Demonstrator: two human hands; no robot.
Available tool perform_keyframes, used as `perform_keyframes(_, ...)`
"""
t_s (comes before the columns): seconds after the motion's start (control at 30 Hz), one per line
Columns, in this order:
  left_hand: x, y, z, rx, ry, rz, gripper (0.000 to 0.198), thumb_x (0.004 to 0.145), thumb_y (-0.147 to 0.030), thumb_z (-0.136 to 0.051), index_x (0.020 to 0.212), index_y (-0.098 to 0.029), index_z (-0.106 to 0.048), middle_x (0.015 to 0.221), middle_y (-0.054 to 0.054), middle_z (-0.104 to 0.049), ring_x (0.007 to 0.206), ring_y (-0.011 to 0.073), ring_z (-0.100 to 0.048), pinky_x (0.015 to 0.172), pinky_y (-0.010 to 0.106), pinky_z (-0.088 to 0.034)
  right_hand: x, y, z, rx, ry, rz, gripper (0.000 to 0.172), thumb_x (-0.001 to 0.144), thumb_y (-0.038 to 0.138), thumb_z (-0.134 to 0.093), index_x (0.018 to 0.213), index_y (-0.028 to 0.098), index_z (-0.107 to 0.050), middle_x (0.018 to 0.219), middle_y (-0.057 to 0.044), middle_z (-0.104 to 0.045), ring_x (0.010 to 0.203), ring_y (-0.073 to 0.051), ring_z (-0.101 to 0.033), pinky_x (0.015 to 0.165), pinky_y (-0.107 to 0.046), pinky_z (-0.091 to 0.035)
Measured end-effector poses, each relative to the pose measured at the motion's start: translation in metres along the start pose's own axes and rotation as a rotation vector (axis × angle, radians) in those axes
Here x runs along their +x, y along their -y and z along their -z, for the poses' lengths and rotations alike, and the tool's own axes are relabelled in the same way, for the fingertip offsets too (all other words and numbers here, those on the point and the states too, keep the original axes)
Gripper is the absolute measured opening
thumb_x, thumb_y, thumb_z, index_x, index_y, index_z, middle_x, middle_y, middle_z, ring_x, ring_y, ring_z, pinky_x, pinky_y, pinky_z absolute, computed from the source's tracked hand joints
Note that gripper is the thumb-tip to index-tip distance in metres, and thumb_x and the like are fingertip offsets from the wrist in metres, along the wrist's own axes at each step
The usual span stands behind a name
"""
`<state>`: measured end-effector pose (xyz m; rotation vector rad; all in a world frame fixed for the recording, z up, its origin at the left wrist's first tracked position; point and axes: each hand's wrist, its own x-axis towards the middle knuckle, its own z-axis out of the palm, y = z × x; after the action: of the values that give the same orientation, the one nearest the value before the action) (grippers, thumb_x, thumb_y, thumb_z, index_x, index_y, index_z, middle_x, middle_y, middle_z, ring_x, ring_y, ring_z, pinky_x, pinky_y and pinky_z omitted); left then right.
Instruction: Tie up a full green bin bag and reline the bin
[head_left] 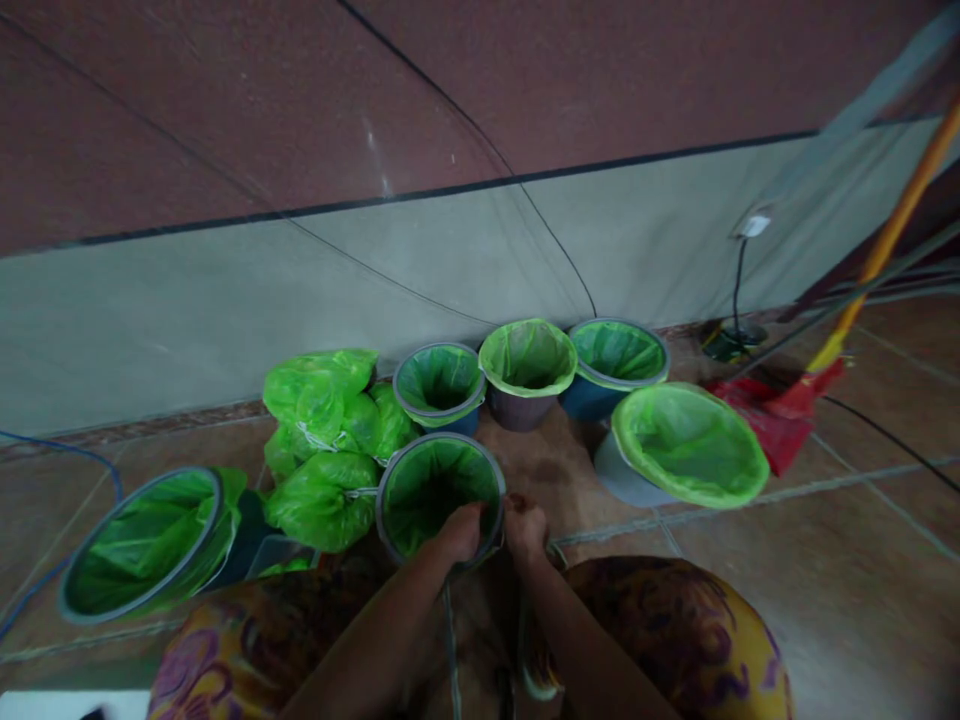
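A round bin [384, 505] lined with a green plastic bag [427, 480] stands between my knees, a grey ring around its mouth. My left hand [463, 530] reaches over the near right part of the opening, fingers curled in beside the inner edge against the bag. Just outside the same rim, my right hand [526, 525] is closed, its knuckles up. Whatever lies in its fingers is too dark and small to make out. Both hands are close together, with the rim between them.
Tied green bags [322, 500] are heaped left of the bin. More lined bins stand along the wall, including a blue one [615, 385], a brown one [525, 408] and a grey one [634, 470]. Another lined bin [214, 530] tilts at left; a red dustpan [780, 415] lies right.
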<state>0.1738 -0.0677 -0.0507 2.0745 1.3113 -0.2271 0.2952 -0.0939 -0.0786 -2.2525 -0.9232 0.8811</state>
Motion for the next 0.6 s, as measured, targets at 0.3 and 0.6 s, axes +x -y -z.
perform_keyframes(0.3,0.007,0.008,-0.014,-0.038,0.033,0.063,0.025,0.077,-0.015,-0.052,0.096,-0.012,-0.070,0.097,0.011,-0.073,0.098,0.0254,-0.065,0.085,0.030,-0.046,-0.008,0.025,0.012,-0.354,0.196,0.085,0.024,0.080,0.024,-0.054,0.090,0.013,-0.073,0.085,-0.013,-0.074,0.084,-0.024,-0.070,0.065,-0.025,-0.045)
perform_keyframes(0.6,0.003,0.000,-0.016,-0.119,0.051,0.176,0.028,0.077,-0.018,-0.057,0.103,-0.010,-0.067,0.110,0.017,-0.069,0.111,0.0311,-0.061,0.094,0.037,-0.044,-0.015,0.034,0.019,-0.568,0.225,0.154,0.027,0.083,0.023,-0.052,0.093,0.008,-0.072,0.091,-0.018,-0.072,0.089,-0.023,-0.069,0.073,-0.025,-0.048)
